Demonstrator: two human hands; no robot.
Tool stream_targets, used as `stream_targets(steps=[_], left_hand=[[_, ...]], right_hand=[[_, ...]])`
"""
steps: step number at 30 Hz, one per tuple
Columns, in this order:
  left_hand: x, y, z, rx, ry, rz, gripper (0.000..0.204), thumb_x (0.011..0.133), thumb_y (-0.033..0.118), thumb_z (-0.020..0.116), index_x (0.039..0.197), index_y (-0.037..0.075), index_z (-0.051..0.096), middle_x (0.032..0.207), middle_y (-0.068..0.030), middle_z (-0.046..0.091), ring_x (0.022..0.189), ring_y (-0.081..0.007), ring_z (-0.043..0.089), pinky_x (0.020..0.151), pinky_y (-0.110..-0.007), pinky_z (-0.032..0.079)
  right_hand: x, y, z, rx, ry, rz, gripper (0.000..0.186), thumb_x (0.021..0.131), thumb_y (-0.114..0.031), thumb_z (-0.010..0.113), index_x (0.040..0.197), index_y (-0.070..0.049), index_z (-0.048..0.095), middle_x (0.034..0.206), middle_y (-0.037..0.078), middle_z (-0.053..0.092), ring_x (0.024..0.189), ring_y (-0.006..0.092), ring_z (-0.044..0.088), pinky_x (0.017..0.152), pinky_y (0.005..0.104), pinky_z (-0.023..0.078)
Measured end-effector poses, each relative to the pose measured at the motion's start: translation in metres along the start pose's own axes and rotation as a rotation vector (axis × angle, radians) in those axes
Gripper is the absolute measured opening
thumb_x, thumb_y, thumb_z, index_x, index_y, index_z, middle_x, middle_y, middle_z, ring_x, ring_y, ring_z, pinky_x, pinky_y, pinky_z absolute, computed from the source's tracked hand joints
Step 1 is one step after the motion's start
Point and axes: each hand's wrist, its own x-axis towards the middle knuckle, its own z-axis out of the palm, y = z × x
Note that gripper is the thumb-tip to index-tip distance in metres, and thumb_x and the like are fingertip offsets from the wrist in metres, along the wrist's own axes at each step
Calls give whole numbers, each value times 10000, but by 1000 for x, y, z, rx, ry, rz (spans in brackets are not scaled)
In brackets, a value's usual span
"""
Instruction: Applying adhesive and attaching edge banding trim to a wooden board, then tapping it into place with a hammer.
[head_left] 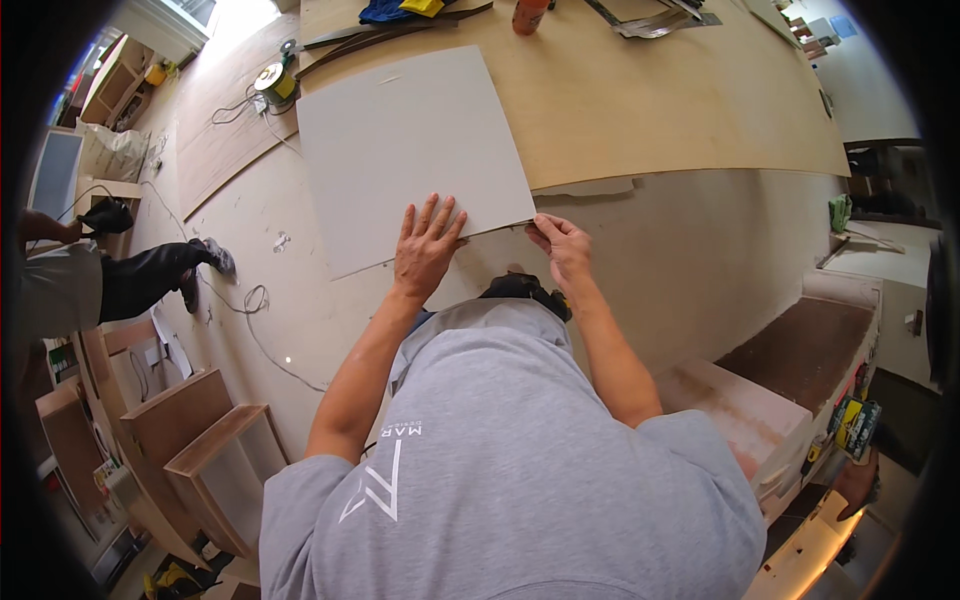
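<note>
Pressing left hand (428, 248) flat on grey sheet (410, 150); right hand (560, 247) pinching corner.

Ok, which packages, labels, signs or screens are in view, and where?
Orange bottle: top edge, on the plywood sheet, beyond the grey panel.
White bag: far left, on the floor, crumpled.
Yellow-black packet: right edge, by the brown bench.
No screens or signs visible.

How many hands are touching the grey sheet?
2. The left hand lies flat on the near edge of the grey sheet; the right hand pinches its near right corner. No other hand shows on it.
</note>
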Motion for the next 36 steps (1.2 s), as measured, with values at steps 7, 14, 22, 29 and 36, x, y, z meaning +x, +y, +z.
stream_targets(steps=[7,14,22,29,36], left_hand=[[-1,-1,3,31,44,41,404,790,269,704,1164,127,645,1341,-87,535,1316,-294,416,1069,-527,301],[13,2,-5,-14,47,-15,405,697,272,787,996,58,619,1278,-92,565,1246,-305,469,1059,-541,302],[7,5,-3,-54,72,-7,342,725,246,764,927,38,583,1273,-100,556,1252,-323,446,1055,-571,283],[14,13,-3,-22,27,-31,451,710,320,771,1023,55,585,1230,-105,560,1210,-326,461,1042,-568,299],[29,16,-7,60,4,-21,585,704,376,763,1181,95,576,1107,-105,523,1113,-307,466,1007,-562,334]], right_hand=[[0,1,0,-2,-13,-41,165,833,-60,701,951,51,669,870,104,680,753,184,668,734,307,580],[5,-3,2,-30,-13,-27,161,836,-72,699,941,47,676,874,104,683,756,183,669,728,301,577],[5,2,-1,-37,-45,-34,178,840,-88,698,946,54,675,891,105,684,779,188,671,753,301,574],[5,6,-9,-87,-31,15,172,843,-95,697,944,42,678,883,103,687,766,184,673,750,296,569],[10,-3,-2,-48,-81,-6,178,847,-100,691,951,44,675,885,107,688,768,187,677,749,294,568]])
